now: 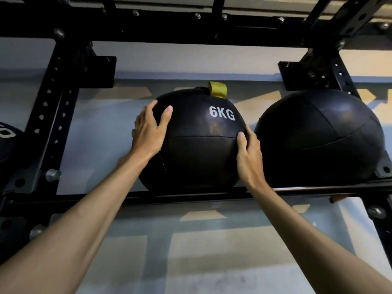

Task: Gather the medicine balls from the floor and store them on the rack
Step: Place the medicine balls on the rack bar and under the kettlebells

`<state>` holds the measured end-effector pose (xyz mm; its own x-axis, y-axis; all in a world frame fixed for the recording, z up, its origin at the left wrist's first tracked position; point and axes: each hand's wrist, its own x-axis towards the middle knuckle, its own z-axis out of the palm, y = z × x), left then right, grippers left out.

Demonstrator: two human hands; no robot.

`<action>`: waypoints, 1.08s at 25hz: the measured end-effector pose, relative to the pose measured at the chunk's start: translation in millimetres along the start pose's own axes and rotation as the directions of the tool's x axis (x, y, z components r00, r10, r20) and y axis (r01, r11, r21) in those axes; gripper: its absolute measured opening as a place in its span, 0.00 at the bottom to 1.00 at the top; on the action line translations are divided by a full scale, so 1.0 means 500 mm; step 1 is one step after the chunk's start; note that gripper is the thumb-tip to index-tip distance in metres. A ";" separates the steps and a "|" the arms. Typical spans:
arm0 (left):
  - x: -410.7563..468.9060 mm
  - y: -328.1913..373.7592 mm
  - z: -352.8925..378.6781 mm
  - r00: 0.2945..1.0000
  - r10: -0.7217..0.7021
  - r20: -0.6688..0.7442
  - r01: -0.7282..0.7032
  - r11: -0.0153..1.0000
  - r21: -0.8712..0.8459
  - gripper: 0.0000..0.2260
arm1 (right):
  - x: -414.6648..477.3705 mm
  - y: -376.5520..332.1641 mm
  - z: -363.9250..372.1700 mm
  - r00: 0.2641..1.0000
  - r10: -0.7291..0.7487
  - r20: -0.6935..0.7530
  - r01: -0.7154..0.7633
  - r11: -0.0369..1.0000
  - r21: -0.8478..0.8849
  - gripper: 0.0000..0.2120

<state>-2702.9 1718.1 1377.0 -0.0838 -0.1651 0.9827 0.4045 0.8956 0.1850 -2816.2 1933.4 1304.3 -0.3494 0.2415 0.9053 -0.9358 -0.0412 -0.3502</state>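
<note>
A black medicine ball [197,143] marked "6KG", with a yellow loop on top, rests on the front rail [169,197] of the black steel rack. My left hand [148,130] presses flat on its upper left side, fingers spread. My right hand [249,153] cups its right side, thumb on the front. Both hands hold the ball between them. A second black medicine ball [320,136] sits on the same rail just to the right, close to my right hand.
A black upright with holes [48,124] stands at the left, another upright [339,73] at the right. A crossbeam [169,26] runs overhead. Part of a third ball [6,141] shows at the far left edge. A painted wall is behind.
</note>
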 end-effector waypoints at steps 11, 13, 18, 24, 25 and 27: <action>-0.021 0.059 0.028 1.000 0.022 0.005 -0.022 0.990 0.141 0.25 | -0.075 -0.002 -0.059 0.997 0.078 -0.001 -0.078 0.988 -0.131 0.23; -0.101 0.040 0.010 0.996 0.062 -0.059 -0.051 0.986 0.161 0.25 | -0.141 -0.010 -0.064 0.999 0.001 0.039 0.009 0.972 -0.236 0.19; -0.401 -0.044 -0.063 0.988 0.155 0.015 -0.152 0.944 0.293 0.14 | -0.375 -0.015 -0.047 0.969 -0.052 0.242 0.145 0.911 -0.385 0.07; -0.757 -0.120 -0.197 0.824 -0.287 0.489 0.040 0.890 0.455 0.05 | -0.712 -0.029 -0.015 0.729 0.263 0.632 0.110 0.866 -0.488 0.07; -0.826 -0.130 -0.227 0.775 -0.328 0.541 0.047 0.882 0.469 0.05 | -0.778 -0.029 -0.022 0.674 0.314 0.669 0.095 0.861 -0.500 0.07; -0.957 -0.139 -0.273 0.661 -0.398 0.636 0.054 0.871 0.488 0.06 | -0.901 -0.023 -0.046 0.568 0.419 0.709 0.061 0.837 -0.544 0.08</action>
<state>-2566.5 1678.3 895.0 -0.7956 -0.2027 0.5710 -0.0969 0.9728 0.2104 -2647.0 1847.4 895.0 -0.6240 -0.5673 0.5374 -0.7788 0.5077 -0.3683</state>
